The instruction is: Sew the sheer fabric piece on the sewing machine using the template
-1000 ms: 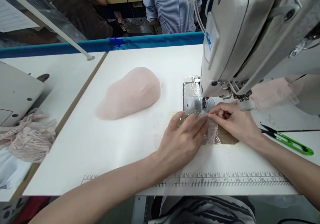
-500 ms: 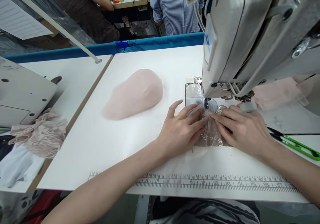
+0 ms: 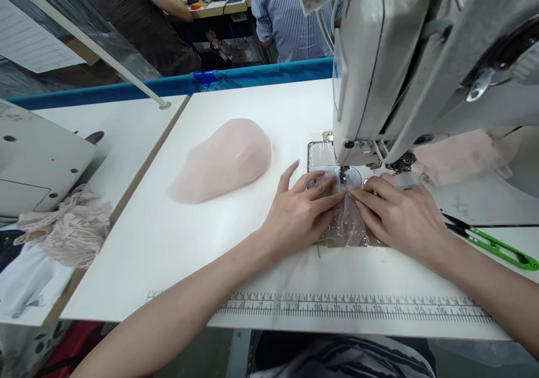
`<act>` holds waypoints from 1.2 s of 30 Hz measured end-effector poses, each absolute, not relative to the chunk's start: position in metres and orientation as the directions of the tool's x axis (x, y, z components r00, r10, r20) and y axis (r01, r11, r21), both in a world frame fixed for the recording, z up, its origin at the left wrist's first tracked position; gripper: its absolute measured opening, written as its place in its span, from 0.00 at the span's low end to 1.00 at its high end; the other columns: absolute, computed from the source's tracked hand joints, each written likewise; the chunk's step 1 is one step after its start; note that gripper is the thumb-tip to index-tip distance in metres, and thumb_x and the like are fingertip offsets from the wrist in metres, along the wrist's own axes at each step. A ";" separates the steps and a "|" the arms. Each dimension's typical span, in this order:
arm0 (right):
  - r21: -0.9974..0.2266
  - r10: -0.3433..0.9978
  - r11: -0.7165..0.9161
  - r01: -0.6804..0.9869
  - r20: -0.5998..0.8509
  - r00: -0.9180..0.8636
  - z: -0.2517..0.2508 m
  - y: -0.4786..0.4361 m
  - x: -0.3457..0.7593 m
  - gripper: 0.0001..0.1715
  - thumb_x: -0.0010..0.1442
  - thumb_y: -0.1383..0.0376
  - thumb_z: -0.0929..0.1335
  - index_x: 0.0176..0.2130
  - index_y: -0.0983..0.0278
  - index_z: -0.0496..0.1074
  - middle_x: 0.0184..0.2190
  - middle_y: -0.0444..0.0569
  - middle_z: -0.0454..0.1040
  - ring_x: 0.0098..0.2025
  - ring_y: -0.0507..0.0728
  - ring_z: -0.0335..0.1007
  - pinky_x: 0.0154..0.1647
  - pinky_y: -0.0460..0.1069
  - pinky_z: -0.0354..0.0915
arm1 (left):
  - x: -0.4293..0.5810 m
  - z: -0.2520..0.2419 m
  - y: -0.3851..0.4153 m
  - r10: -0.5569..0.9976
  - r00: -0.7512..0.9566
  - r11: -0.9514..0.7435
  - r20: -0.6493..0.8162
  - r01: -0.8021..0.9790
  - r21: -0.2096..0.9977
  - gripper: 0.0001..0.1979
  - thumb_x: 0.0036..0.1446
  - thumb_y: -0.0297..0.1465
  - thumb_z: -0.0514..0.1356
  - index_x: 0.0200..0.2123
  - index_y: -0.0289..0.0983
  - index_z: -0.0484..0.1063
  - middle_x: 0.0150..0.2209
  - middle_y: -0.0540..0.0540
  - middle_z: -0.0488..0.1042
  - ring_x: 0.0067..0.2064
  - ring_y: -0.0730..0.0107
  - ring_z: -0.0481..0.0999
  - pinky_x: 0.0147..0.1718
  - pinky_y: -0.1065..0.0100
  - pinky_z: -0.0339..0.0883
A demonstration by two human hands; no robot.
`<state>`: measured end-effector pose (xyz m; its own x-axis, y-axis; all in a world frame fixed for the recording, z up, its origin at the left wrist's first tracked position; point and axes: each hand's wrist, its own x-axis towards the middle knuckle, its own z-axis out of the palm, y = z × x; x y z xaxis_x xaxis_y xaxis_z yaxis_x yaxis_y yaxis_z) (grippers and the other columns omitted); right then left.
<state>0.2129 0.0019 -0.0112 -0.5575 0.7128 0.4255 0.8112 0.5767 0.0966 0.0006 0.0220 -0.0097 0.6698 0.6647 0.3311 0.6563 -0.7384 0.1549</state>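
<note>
The scene is bright and evenly lit from above. The white table [image 3: 177, 243] reflects the light softly, without hard glare, and the shadows under the hands are weak and short. The thin plastic film [image 3: 351, 226] shows small shiny spots. Straight lines bend near the edges. The far background is darker and slightly soft.

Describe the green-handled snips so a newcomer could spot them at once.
Start at the white sewing machine on the white table. Look beyond the right hand, toward the table's right edge: the snips lie flat there. Bright green handles and dark blades set them apart from the pale pink fabric nearby.
</note>
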 end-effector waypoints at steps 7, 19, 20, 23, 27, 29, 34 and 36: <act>0.111 0.713 0.571 0.813 0.424 -0.559 -0.011 0.001 0.213 0.17 0.65 0.68 0.61 0.48 0.67 0.74 0.33 0.51 0.75 0.27 0.54 0.63 0.32 0.51 0.50 | 0.001 -0.009 0.018 0.659 0.676 -0.743 0.329 0.652 0.151 0.13 0.64 0.33 0.53 0.49 0.44 0.73 0.54 0.48 0.70 0.58 0.60 0.64 0.62 0.43 0.41; 0.129 0.708 0.576 0.807 0.415 -0.571 -0.010 -0.001 0.213 0.17 0.63 0.70 0.61 0.48 0.67 0.73 0.34 0.53 0.76 0.33 0.58 0.69 0.42 0.54 0.55 | 0.002 -0.007 0.017 0.671 0.670 -0.730 0.318 0.670 0.130 0.13 0.65 0.33 0.53 0.49 0.44 0.73 0.54 0.47 0.70 0.58 0.60 0.64 0.62 0.43 0.42; 0.134 0.710 0.573 0.809 0.412 -0.571 -0.010 -0.001 0.213 0.17 0.64 0.70 0.61 0.49 0.67 0.73 0.34 0.53 0.76 0.33 0.58 0.69 0.42 0.55 0.55 | 0.002 -0.007 0.018 0.674 0.669 -0.728 0.313 0.673 0.130 0.13 0.64 0.33 0.53 0.49 0.44 0.73 0.54 0.47 0.70 0.58 0.60 0.64 0.62 0.43 0.42; 0.151 0.719 0.561 0.814 0.398 -0.570 -0.010 0.000 0.213 0.18 0.64 0.70 0.60 0.49 0.68 0.73 0.33 0.53 0.76 0.33 0.58 0.69 0.42 0.55 0.56 | 0.003 -0.008 0.018 0.679 0.667 -0.724 0.307 0.678 0.129 0.13 0.64 0.34 0.54 0.50 0.45 0.72 0.54 0.47 0.69 0.58 0.61 0.64 0.62 0.43 0.41; 0.163 0.718 0.555 0.816 0.402 -0.569 -0.012 0.002 0.214 0.18 0.64 0.70 0.60 0.48 0.70 0.74 0.32 0.54 0.76 0.32 0.59 0.69 0.42 0.56 0.56 | 0.003 -0.010 0.019 0.676 0.668 -0.726 0.312 0.676 0.125 0.13 0.64 0.35 0.54 0.50 0.45 0.71 0.54 0.47 0.69 0.58 0.60 0.63 0.62 0.43 0.42; 0.159 0.705 0.564 0.810 0.419 -0.572 -0.012 0.002 0.215 0.17 0.64 0.70 0.60 0.48 0.70 0.73 0.32 0.53 0.76 0.32 0.59 0.69 0.42 0.56 0.56 | 0.003 -0.009 0.018 0.667 0.669 -0.732 0.327 0.670 0.123 0.13 0.64 0.34 0.54 0.51 0.44 0.71 0.55 0.47 0.69 0.59 0.59 0.62 0.62 0.43 0.42; 0.060 0.620 0.703 0.709 0.436 -0.652 -0.005 -0.001 0.218 0.20 0.60 0.72 0.60 0.50 0.68 0.70 0.45 0.53 0.74 0.36 0.57 0.69 0.42 0.54 0.57 | 0.000 0.013 0.008 0.591 0.675 -0.792 0.441 0.590 0.159 0.08 0.64 0.32 0.54 0.40 0.38 0.73 0.48 0.47 0.74 0.53 0.64 0.69 0.58 0.53 0.56; -0.018 0.593 0.767 0.641 0.401 -0.698 -0.001 -0.004 0.218 0.19 0.58 0.72 0.61 0.47 0.67 0.71 0.48 0.52 0.72 0.41 0.57 0.68 0.40 0.52 0.57 | -0.002 0.027 -0.002 0.590 0.728 -0.807 0.349 0.536 0.248 0.10 0.62 0.37 0.57 0.35 0.36 0.71 0.39 0.47 0.75 0.42 0.67 0.73 0.43 0.63 0.68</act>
